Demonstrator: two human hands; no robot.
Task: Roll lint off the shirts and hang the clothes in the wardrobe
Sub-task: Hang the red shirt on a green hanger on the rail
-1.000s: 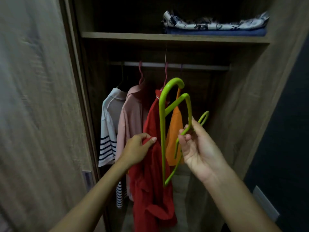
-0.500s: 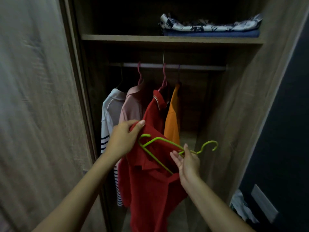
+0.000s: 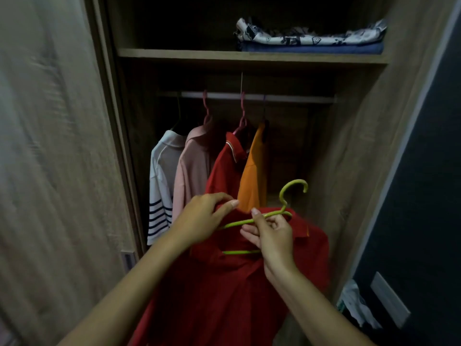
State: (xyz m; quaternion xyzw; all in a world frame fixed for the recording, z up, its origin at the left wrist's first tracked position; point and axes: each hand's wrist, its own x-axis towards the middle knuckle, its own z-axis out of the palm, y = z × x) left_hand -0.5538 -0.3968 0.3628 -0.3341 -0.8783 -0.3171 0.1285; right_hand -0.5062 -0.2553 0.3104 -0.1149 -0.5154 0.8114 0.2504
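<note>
My left hand (image 3: 207, 217) pinches the neck edge of a red polo shirt (image 3: 224, 295) held low in front of the open wardrobe. My right hand (image 3: 270, 237) grips a green plastic hanger (image 3: 283, 208) by its upper arm. The hanger lies across the shirt's neck opening with its hook up and to the right. Its lower bar and left end are partly hidden by the red fabric. Behind, another red shirt (image 3: 224, 168) hangs on a pink hanger from the rail (image 3: 287, 98).
A white striped shirt (image 3: 161, 186), a pink shirt (image 3: 192, 171) and an orange shirt (image 3: 253, 178) also hang on the rail. Folded clothes (image 3: 311, 39) lie on the shelf (image 3: 187, 54) above. The wardrobe door (image 3: 50, 171) stands at the left, a dark wall with a socket plate (image 3: 389, 298) at the right.
My right hand brought the green hanger down from upright in front of the rail to lie flat at the red shirt's neck. My left hand lifted and spread the shirt's neck edge.
</note>
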